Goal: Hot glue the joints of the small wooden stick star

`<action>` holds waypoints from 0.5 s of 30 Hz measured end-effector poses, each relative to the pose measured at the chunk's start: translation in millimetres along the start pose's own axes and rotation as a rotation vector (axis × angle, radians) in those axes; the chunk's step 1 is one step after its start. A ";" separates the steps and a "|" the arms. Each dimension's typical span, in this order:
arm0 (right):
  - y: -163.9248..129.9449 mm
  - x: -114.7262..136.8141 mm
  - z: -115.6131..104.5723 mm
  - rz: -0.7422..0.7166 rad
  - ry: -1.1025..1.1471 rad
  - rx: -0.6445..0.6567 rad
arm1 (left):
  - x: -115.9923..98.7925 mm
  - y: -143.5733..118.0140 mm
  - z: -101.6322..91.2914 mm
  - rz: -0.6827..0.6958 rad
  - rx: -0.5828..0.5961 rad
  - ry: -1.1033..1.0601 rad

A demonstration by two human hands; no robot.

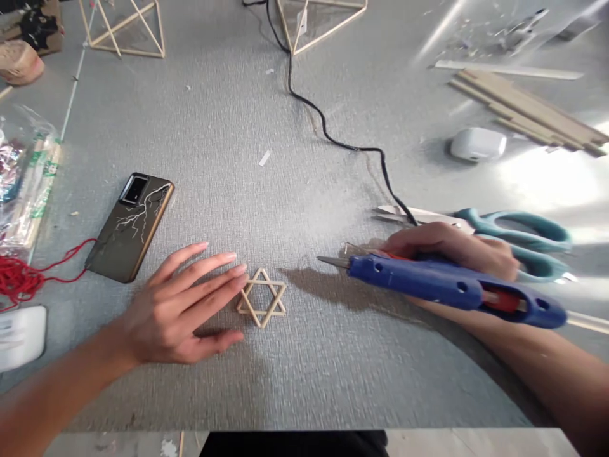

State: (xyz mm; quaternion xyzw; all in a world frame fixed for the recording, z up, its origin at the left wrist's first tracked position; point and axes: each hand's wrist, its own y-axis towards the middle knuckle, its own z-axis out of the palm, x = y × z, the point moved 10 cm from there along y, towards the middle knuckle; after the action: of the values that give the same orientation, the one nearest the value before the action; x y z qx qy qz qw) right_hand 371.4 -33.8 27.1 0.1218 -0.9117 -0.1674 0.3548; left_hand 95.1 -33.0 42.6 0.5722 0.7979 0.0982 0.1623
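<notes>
A small six-pointed star of thin wooden sticks (278,298) lies on the grey textured table in front of me. My left hand (190,298) rests just left of it with fingers stretched out, the fingertips at the star's upper left edge. In my right hand (451,247) is a blue hot glue gun (413,279), lying on its side with its metal nozzle pointing left toward the star. A glue stick (587,322) sticks out of its back end. My right fingers are wrapped round its handle, mostly hidden behind the body.
Teal-handled scissors (518,231) lie behind my right hand. A black cord (323,120) runs to the back. Around are a phone (130,228), red yarn (19,279), white cases (478,144), wooden strips (528,111), stick frames (126,51) and a plastic packet (35,190).
</notes>
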 end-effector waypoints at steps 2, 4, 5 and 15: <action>1.5 3.1 2.3 0.018 0.030 0.038 | -0.2 -0.4 0.1 0.005 0.000 -0.002; 2.6 4.8 2.1 0.043 0.025 0.049 | -0.8 -0.9 -0.2 0.013 -0.004 -0.009; 2.7 4.9 2.0 0.052 0.020 0.051 | -1.1 -1.1 -0.5 0.016 -0.007 -0.011; -0.5 -4.2 5.0 -0.031 0.096 0.026 | -1.6 0.5 -1.8 0.016 -0.009 -0.014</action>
State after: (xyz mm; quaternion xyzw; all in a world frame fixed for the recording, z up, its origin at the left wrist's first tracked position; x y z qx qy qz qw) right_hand 371.1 -31.7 20.9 0.1485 -0.8938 -0.1549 0.3938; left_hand 95.3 -34.2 44.7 0.5786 0.7916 0.0993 0.1696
